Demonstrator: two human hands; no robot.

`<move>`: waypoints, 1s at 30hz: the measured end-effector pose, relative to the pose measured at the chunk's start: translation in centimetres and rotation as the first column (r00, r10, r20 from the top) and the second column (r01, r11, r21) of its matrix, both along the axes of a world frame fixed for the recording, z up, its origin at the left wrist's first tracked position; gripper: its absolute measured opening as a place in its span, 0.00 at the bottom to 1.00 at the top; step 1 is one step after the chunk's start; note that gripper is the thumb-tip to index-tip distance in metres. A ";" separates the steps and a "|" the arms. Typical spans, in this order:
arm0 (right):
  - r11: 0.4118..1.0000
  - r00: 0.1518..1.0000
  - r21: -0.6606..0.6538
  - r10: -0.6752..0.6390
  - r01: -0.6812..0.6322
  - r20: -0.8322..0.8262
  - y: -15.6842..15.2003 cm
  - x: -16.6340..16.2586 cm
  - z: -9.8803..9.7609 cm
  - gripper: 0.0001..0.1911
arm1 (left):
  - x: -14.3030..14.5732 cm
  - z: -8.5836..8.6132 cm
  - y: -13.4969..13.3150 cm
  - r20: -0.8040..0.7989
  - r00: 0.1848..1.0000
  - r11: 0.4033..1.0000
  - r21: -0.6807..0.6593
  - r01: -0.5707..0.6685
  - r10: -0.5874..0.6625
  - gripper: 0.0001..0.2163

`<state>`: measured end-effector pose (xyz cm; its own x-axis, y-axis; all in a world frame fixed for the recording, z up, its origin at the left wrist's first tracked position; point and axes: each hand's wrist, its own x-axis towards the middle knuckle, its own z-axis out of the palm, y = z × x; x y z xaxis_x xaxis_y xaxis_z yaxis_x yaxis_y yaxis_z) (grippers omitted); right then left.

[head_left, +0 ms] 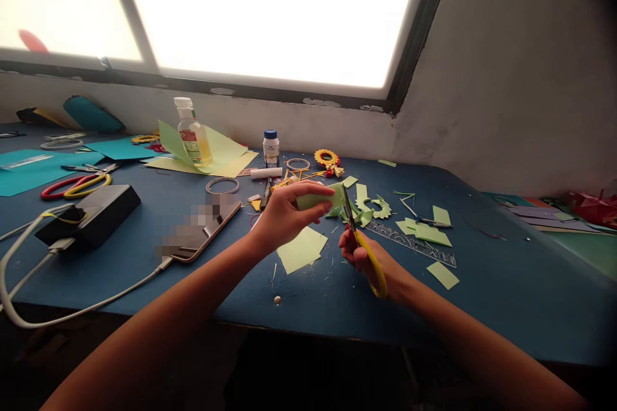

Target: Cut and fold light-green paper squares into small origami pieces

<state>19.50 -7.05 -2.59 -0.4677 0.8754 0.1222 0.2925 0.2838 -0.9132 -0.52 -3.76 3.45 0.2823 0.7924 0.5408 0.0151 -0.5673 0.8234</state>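
Note:
My left hand pinches a small light-green piece of paper between thumb and fingers, above the table. In my right hand is a pair of scissors with yellow handles, its blades pointing up and touching the paper's right end. Whether the blades are fully closed I cannot tell. Beneath my left hand lie flat light-green paper sheets. Just beyond the scissors, cut green scraps and a notched green paper ring rest on the table. A clear plastic ruler lies right of my right hand.
Left of my hands are a phone on a charging cable, a black power box and red-and-yellow-handled scissors. Behind stand a bottle and a blue-capped white jar. A yellow paper rosette lies near the wall.

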 end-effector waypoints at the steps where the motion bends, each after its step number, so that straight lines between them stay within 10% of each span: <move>1: 1.000 1.000 0.000 -0.001 0.001 0.002 0.0 0.0 0.0 0.33 | 0.0 0.0 0.0 0.000 1.000 1.000 0.001 0.006 -0.006 0.09; 30: 1.000 0.999 -0.005 -0.028 0.028 -0.029 0.1 -0.1 -0.2 0.38 | 0.5 -0.3 -0.3 0.065 0.998 0.998 -0.063 0.016 -0.012 0.10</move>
<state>19.39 -6.97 -2.75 -0.4392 0.8888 0.1308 0.2740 0.2712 -0.9227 -0.02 -4.01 3.16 0.2594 0.8218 0.5073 -0.0472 -0.5139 0.8566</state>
